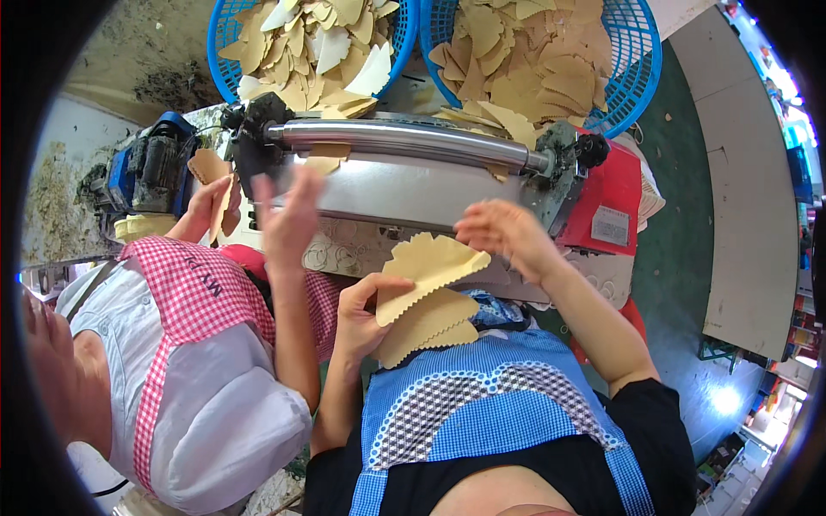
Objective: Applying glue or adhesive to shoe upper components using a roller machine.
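My left hand (370,305) is closed on several tan cut pieces (434,314) with zigzag edges, fanned out above my lap. The uppermost tan piece (422,267) has a scalloped far edge and lifts toward the right. Just beyond its right corner is my right hand (516,239), its fingers smeared by motion; whether they grip anything cannot be made out. Past both hands lies a machine with a shiny metal roller (404,140) over a smooth metal plate (413,191). One tan piece (327,158) sits at the roller's left part, and a small scrap (497,173) shows near its right end.
A co-worker in a pink checked apron (202,284) works close on my left, holding tan pieces (215,185), the other hand (292,219) blurred before the roller. Behind the machine stand two blue baskets (222,52) (641,64) heaped with cut pieces. A red housing (615,189) flanks the roller's right end.
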{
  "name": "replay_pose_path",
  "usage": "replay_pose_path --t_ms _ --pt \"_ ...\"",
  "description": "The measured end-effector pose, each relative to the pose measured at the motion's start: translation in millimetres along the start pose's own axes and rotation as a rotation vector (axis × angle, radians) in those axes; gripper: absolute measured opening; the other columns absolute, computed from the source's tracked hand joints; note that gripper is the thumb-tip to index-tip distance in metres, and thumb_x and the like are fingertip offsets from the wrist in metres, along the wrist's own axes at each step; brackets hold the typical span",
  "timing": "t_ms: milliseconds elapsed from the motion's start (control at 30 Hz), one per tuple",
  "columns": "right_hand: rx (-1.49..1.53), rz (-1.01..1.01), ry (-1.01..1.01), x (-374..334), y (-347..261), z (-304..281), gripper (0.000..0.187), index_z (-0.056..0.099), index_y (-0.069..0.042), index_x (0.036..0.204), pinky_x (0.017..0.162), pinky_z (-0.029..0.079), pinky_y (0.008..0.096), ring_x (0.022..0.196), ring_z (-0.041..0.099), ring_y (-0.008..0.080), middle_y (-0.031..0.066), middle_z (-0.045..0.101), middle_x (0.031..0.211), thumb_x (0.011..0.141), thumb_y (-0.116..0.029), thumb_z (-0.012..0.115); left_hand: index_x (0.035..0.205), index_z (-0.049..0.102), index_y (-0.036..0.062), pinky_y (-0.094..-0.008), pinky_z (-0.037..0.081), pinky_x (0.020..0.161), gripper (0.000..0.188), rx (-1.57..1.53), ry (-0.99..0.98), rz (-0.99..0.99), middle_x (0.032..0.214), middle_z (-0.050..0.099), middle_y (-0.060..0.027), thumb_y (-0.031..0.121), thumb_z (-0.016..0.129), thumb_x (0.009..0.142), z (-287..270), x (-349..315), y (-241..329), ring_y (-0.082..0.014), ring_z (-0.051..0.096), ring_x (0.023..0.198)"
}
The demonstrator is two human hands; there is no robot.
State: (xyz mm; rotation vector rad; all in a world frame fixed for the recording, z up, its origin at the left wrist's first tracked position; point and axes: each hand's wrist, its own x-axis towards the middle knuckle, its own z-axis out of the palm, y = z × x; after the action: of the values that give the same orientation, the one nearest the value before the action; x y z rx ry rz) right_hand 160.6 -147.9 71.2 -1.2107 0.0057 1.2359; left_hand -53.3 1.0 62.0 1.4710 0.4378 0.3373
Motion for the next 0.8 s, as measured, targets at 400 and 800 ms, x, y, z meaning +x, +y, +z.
replay_pose_path --t_ms 400,800 --pt "0.145 -0.233 0.268 42.1 -4.8 -11.2 0.016 0.056 0.004 0.101 0.07 0.051 0.0216 0.075 0.061 0.0135 0.012 0.063 0.093 0.091 -0.009 0.053 0.099 0.06 -0.0026 -0.0178 0.049 0.06 0.016 -0.075 0.082 -0.23 0.077 0.064 -0.003 0.004 0.065 0.085 2.5 5.7 -4.3 -0.0055 0.06 0.068" --pt "0.312 -0.193 0.256 35.4 3.0 -10.3 0.016 0.054 0.003 0.102 0.076 0.054 0.0246 0.084 0.065 0.0186 0.015 0.064 0.092 0.092 -0.009 0.052 0.083 0.055 0.0001 -0.0203 0.041 0.053 0.015 0.151 0.072 -0.111 0.063 0.058 -0.001 0.012 0.058 0.091 8.0 20.3 -2.6 -0.0037 0.051 0.058"
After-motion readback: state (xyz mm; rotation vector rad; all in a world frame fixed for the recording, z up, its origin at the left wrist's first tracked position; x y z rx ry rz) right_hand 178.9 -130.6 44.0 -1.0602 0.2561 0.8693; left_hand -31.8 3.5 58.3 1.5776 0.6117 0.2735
